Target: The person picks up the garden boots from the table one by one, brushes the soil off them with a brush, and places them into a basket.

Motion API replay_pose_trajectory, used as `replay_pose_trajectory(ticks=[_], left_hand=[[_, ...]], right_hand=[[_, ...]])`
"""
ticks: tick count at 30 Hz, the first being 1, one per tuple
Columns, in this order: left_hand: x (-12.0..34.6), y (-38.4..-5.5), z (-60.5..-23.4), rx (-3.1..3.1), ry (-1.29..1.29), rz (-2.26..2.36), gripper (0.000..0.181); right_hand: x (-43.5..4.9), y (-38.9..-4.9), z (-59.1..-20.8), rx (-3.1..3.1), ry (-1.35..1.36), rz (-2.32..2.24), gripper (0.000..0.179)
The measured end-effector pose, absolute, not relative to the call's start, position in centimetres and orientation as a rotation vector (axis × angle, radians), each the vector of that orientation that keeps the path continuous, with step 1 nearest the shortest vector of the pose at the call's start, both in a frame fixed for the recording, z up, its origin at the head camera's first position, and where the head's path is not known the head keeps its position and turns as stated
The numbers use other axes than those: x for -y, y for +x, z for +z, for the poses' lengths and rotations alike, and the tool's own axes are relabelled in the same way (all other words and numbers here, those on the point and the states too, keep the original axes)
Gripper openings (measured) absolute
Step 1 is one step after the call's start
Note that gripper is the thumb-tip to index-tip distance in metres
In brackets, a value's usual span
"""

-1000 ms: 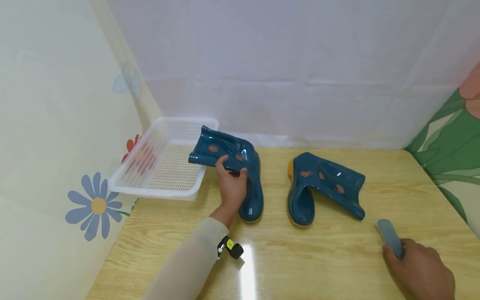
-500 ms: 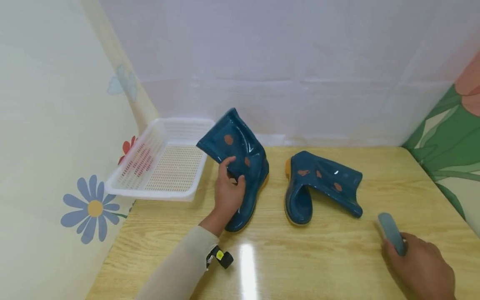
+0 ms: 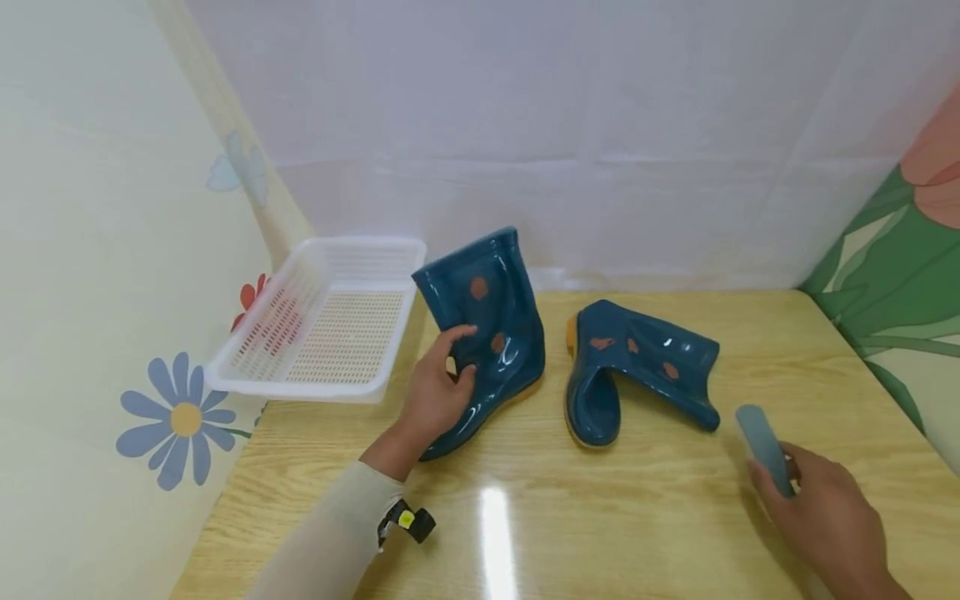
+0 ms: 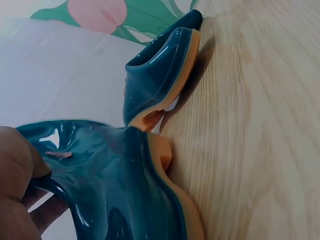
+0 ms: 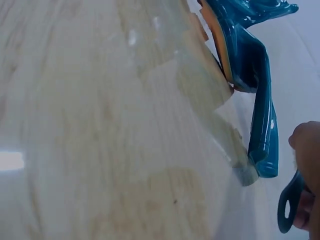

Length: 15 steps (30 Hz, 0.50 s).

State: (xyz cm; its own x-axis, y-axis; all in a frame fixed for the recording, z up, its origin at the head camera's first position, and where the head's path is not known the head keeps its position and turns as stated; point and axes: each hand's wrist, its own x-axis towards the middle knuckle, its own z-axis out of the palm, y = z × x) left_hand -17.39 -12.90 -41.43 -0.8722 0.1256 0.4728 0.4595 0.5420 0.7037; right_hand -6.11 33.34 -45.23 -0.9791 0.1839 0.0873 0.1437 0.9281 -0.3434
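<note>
Two dark teal rain boots with brownish patches and orange soles are on the wooden table. My left hand (image 3: 435,392) grips the left boot (image 3: 487,308) at the front of its ankle, thumb and fingers on either side of the fold. This boot leans with its shaft up and its toe toward me; the left wrist view shows its orange sole (image 4: 162,155) close to the tabletop. The right boot (image 3: 660,358) has its shaft flopped over to the right. In my right hand (image 3: 832,508) is a blue-grey brush (image 3: 763,446), held above the table, apart from both boots.
A white plastic basket (image 3: 367,387) with a perforated bottom stands at the back left beside the held boot. Behind the wooden table (image 3: 600,525) hangs a pale sheet (image 3: 480,125). A wall with painted flowers (image 3: 183,421) borders the left side.
The left boot's shaft has swung from lying over toward the basket to more upright, its toe turning left. My left hand moved slightly left with it. The brush shifted slightly left and up.
</note>
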Motion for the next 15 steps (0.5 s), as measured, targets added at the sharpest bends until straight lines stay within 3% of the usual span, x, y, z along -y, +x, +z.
replay_pose_trajectory(ticks=[15], left_hand=[[14.4, -15.0, -41.1, 2.51, -0.792, -1.1, 0.059]], right_hand=[[-26.4, -6.9, -42.7, 2.826, 0.191, 0.595, 0.059]])
